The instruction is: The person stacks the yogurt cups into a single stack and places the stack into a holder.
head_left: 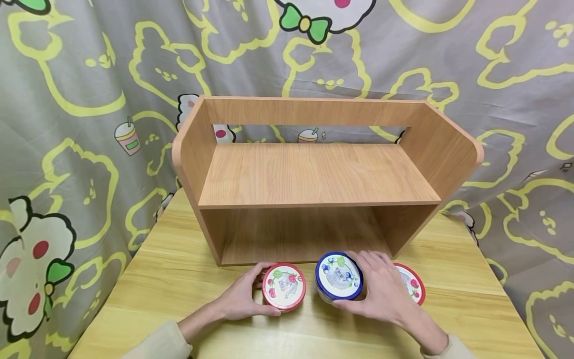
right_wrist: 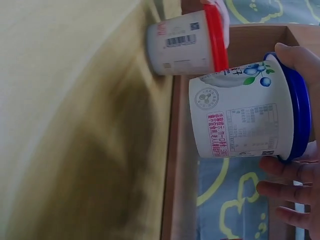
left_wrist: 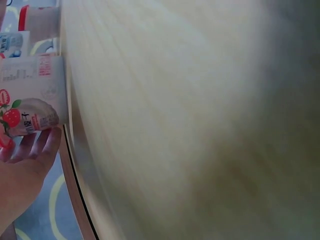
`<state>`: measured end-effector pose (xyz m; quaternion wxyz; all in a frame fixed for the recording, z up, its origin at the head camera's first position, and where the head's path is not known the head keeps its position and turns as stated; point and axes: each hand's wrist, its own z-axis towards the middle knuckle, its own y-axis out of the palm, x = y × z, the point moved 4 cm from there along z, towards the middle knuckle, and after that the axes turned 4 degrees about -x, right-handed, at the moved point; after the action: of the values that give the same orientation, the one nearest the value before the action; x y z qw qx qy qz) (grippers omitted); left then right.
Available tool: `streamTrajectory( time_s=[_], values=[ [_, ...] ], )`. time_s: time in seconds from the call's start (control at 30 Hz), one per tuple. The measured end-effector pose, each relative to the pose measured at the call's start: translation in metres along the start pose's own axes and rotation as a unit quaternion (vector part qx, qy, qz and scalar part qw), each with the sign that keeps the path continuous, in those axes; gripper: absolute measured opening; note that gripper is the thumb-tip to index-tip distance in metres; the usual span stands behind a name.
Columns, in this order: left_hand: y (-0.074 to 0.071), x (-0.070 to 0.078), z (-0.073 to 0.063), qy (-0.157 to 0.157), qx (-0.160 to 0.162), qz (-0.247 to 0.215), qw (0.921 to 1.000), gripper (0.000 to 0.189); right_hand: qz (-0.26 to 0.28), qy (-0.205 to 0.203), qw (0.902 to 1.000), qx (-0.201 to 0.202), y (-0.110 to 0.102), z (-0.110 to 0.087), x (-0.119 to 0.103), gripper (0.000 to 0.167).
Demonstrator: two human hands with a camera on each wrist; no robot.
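"When you look through the head camera, what does each hand have?"

"The left hand (head_left: 242, 297) is curled round a red-lidded tub (head_left: 284, 286), its thumb on the near side. The right hand (head_left: 383, 286) grasps a blue-lidded tub (head_left: 339, 276) by its lid end."

"Where are those two?"

"Near the front of the shelf (head_left: 314, 174), above the table (head_left: 148, 289), side by side with a gap between them; the blue one is on the right. A second red-lidded tub (head_left: 414, 284) is farther right, partly hidden by the right hand. A patterned curtain (head_left: 67, 124) hangs behind everything."

"And from the left wrist?"

"That view is turned sideways. The red-lidded tub shows at the left edge, red berries printed on its side, its base on the table. The left hand's fingers lie against it, and most of the lid is out of frame. Past it come a piece of blueberry label and another red-rimmed tub."

"What does the right wrist add?"

"The right hand grips the blue-lidded tub, thumb on one side of the lid, fingers on the other. Its base looks raised off the table. Just past it, the red-lidded tub turns a barcode toward the camera."
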<state>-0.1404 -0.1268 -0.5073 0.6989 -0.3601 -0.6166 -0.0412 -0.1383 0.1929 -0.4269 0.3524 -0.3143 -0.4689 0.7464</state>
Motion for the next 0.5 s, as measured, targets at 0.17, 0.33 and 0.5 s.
streamTrajectory(
  time_s=[0.17,0.33,0.5],
  values=[
    [-0.001,0.001,0.0,0.002,0.0,-0.001,1.0,0.097,0.007,-0.014,0.9997,0.016,-0.009,0.008,-0.002,0.104],
    [0.0,0.001,-0.001,0.001,0.0,-0.005,1.0,0.098,0.018,-0.024,0.9992,0.026,-0.017,0.015,-0.004,0.103],
    [0.001,-0.001,0.0,-0.002,0.002,-0.015,0.9999,0.098,0.029,-0.029,0.9985,0.035,-0.023,0.022,-0.006,0.102]
  ],
)
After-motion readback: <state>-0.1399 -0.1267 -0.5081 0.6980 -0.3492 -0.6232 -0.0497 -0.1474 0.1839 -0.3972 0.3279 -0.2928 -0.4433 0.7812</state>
